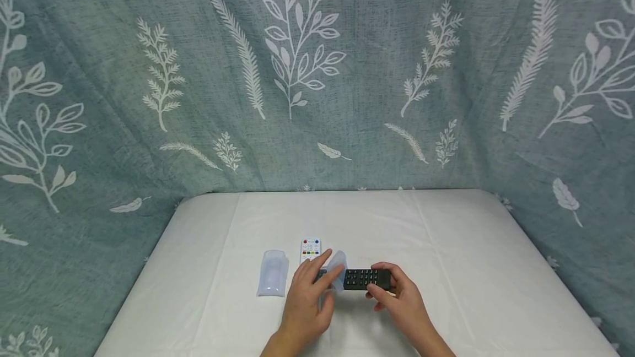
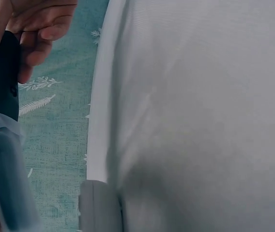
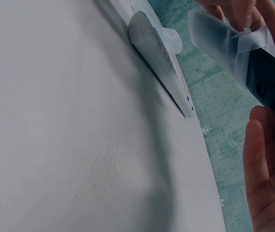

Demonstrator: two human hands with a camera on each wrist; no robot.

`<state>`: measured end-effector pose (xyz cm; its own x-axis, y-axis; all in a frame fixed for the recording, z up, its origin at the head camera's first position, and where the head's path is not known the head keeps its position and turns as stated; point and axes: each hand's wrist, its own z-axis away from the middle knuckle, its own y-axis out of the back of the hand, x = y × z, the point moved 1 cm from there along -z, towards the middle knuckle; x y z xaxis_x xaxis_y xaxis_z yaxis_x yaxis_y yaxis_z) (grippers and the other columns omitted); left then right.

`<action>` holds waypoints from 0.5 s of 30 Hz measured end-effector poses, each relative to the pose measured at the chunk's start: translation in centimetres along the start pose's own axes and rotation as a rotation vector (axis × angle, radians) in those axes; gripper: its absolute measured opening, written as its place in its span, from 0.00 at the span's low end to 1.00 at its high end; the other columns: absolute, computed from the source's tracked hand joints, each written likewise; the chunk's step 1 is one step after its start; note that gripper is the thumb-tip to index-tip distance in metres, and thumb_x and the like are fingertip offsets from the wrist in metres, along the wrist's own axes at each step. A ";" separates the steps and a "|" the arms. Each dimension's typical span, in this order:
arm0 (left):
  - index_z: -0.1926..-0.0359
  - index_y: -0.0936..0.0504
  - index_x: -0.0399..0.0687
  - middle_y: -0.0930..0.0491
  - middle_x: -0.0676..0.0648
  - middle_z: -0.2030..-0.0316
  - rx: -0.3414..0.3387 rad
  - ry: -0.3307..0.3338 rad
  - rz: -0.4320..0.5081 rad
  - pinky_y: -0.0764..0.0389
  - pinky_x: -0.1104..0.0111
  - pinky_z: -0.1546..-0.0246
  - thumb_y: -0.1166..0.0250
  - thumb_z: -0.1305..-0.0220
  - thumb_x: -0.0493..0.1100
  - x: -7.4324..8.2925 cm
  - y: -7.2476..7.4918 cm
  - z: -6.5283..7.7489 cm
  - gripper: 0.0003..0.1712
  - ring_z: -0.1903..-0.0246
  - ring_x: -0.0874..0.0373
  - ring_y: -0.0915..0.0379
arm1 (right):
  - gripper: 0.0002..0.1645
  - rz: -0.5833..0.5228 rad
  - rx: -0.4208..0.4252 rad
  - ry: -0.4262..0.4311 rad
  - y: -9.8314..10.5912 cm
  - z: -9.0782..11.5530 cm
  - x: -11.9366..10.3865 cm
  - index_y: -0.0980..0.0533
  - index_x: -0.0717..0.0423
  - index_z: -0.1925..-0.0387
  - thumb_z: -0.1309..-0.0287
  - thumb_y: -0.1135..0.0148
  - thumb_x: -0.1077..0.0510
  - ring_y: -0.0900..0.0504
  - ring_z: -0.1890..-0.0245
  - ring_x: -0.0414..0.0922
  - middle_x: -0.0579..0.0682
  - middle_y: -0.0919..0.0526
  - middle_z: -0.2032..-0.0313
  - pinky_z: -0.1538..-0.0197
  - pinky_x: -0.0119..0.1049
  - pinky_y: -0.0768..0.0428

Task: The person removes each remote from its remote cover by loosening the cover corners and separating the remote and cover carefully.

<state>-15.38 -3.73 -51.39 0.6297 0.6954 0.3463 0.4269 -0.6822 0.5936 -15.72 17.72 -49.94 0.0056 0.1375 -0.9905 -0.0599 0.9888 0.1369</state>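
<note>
A black remote control (image 1: 358, 279) is held level over the table, partly inside a translucent soft remote cover (image 1: 339, 264). My right hand (image 1: 405, 301) grips its bare end, thumb on the button side and fingers at the far edge and underneath. Around the covered end is my left hand (image 1: 306, 301), its fingers over the cover and its thumb on the near side. In the right wrist view the cover (image 3: 215, 41) wraps the far part of the remote, its mouth bunched and folded back. The left fingers partly hide the covered end in the head view.
A white remote control (image 1: 311, 248) with coloured buttons lies just beyond the left hand, partly hidden by it. Left of it lies another translucent cover (image 1: 273, 274). All rest on a white-covered table (image 1: 223, 313), with a leaf-patterned green cloth (image 1: 367, 81) hanging behind.
</note>
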 end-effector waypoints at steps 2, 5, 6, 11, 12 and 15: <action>0.40 0.20 0.61 0.26 0.47 0.33 -0.016 -0.004 0.007 0.25 0.46 0.39 0.34 0.50 0.38 0.0 0.1 -0.2 0.33 0.37 0.53 0.26 | 0.28 0.005 -0.003 -0.006 0.0 0.0 0.0 0.28 0.57 0.43 0.43 0.29 0.59 0.14 0.68 0.43 0.59 0.14 0.60 0.71 0.38 0.15; 0.41 0.19 0.61 0.24 0.48 0.35 -0.011 -0.014 0.009 0.24 0.48 0.41 0.33 0.43 0.42 0.1 0.3 -0.6 0.27 0.39 0.54 0.24 | 0.28 0.016 -0.006 -0.004 0.0 0.0 0.0 0.27 0.56 0.43 0.43 0.28 0.58 0.14 0.68 0.43 0.58 0.13 0.61 0.71 0.37 0.15; 0.42 0.18 0.60 0.23 0.48 0.36 -0.004 -0.013 0.014 0.23 0.50 0.41 0.32 0.42 0.43 0.1 0.4 -0.8 0.25 0.41 0.55 0.23 | 0.27 0.019 -0.005 -0.006 0.0 0.1 0.0 0.27 0.56 0.43 0.44 0.28 0.58 0.14 0.68 0.43 0.58 0.13 0.61 0.71 0.37 0.15; 0.42 0.18 0.58 0.19 0.50 0.40 0.014 0.038 0.064 0.22 0.55 0.43 0.32 0.38 0.44 0.2 0.8 -1.7 0.22 0.46 0.56 0.21 | 0.27 0.032 -0.005 -0.002 0.1 0.2 0.1 0.27 0.56 0.44 0.45 0.28 0.59 0.14 0.69 0.41 0.58 0.13 0.61 0.70 0.36 0.15; 0.42 0.18 0.58 0.19 0.50 0.40 0.004 0.054 0.079 0.22 0.54 0.42 0.32 0.38 0.44 0.2 0.9 -1.9 0.22 0.45 0.56 0.21 | 0.27 0.035 -0.006 -0.002 0.1 0.2 0.2 0.26 0.55 0.44 0.45 0.27 0.59 0.15 0.69 0.41 0.58 0.13 0.61 0.70 0.36 0.15; 0.39 0.20 0.59 0.20 0.51 0.39 -0.058 0.100 0.133 0.23 0.53 0.41 0.33 0.36 0.44 0.1 1.2 -2.3 0.24 0.41 0.55 0.22 | 0.27 0.037 -0.011 0.004 0.1 0.3 0.4 0.26 0.54 0.44 0.46 0.27 0.59 0.15 0.69 0.40 0.58 0.13 0.60 0.69 0.35 0.15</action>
<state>-16.33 -3.95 -49.01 0.6091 0.6209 0.4934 0.3044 -0.7575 0.5775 -15.47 17.88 -50.32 -0.0005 0.1735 -0.9848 -0.0711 0.9823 0.1731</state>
